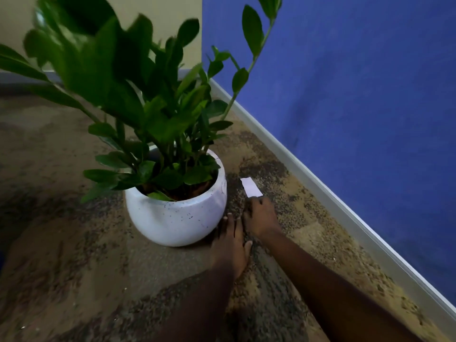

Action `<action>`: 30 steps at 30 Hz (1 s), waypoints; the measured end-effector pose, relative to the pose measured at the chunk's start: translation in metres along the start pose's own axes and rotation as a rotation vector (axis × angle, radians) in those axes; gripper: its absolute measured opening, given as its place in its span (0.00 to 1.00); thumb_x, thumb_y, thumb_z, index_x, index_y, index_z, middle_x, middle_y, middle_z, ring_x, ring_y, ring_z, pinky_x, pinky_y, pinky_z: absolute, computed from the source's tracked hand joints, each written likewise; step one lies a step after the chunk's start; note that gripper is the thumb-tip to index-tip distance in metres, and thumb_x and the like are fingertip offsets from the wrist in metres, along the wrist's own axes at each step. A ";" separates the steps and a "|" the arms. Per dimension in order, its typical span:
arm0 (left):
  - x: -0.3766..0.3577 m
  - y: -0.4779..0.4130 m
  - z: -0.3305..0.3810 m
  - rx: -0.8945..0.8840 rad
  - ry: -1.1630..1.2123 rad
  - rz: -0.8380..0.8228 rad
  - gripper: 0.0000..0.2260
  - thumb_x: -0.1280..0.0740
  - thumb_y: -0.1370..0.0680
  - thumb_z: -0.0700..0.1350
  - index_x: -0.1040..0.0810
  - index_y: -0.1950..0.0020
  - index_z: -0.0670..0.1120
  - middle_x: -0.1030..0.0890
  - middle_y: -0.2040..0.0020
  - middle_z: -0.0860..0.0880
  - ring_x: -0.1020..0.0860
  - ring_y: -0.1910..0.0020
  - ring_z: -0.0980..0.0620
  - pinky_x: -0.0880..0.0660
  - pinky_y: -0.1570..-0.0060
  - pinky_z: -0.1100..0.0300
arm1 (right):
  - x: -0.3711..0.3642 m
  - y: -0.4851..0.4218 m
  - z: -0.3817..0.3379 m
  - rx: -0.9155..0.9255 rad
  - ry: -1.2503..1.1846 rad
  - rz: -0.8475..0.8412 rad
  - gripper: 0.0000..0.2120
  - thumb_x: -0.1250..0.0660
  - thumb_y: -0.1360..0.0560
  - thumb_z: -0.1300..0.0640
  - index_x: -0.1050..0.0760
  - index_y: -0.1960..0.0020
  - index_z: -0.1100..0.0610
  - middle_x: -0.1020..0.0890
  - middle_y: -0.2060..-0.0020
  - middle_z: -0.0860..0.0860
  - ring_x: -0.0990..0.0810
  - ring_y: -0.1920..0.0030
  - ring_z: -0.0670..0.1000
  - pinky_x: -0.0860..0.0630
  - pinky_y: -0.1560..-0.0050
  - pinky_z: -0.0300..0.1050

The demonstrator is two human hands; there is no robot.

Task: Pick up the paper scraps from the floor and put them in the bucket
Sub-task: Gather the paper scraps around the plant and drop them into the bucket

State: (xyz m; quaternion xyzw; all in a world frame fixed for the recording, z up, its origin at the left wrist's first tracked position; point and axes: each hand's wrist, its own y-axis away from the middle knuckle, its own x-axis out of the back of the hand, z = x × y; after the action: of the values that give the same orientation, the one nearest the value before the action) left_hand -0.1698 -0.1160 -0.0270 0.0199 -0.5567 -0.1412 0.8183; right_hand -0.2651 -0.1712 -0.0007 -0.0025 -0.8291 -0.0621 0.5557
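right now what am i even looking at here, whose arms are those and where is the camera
The camera sits on a person's head and looks forward and down, so the two bare arms are that person's own. There is only this one view. The floor is brown speckled carpet, in a corner beside a blue wall. A leafy plant stands in a white pot. Just right of the pot lies one white paper scrap. The right hand reaches for it, fingertips at its near edge; it does not look lifted yet. The left hand rests open and flat on the carpet by the pot, holding nothing. No bucket shows in the picture.
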 end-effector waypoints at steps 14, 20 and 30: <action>-0.013 -0.027 -0.011 -0.147 -0.077 0.157 0.28 0.48 0.20 0.55 0.51 0.22 0.50 0.54 0.20 0.47 0.57 0.21 0.50 0.57 0.23 0.53 | -0.016 -0.056 0.009 -0.053 0.131 0.141 0.22 0.44 0.20 0.51 0.35 0.32 0.63 0.34 0.34 0.62 0.37 0.33 0.62 0.30 0.40 0.56; -0.012 -0.025 -0.012 -0.149 -0.070 0.166 0.28 0.49 0.20 0.56 0.51 0.22 0.51 0.54 0.20 0.48 0.57 0.21 0.51 0.58 0.23 0.54 | -0.009 -0.066 0.012 0.068 0.268 0.104 0.16 0.46 0.19 0.60 0.35 0.33 0.66 0.31 0.36 0.64 0.34 0.35 0.63 0.29 0.40 0.54; -0.011 -0.022 -0.005 -0.089 -0.128 0.129 0.27 0.51 0.19 0.54 0.53 0.22 0.50 0.53 0.20 0.46 0.54 0.21 0.48 0.55 0.23 0.52 | 0.011 -0.074 0.003 -0.127 0.030 -0.059 0.20 0.42 0.21 0.56 0.33 0.33 0.66 0.31 0.33 0.65 0.32 0.32 0.62 0.31 0.36 0.52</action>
State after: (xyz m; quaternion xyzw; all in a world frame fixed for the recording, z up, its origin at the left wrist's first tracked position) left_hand -0.1737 -0.1350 -0.0434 -0.0616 -0.6012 -0.1138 0.7885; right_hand -0.2778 -0.2454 0.0005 -0.0121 -0.8147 -0.1310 0.5647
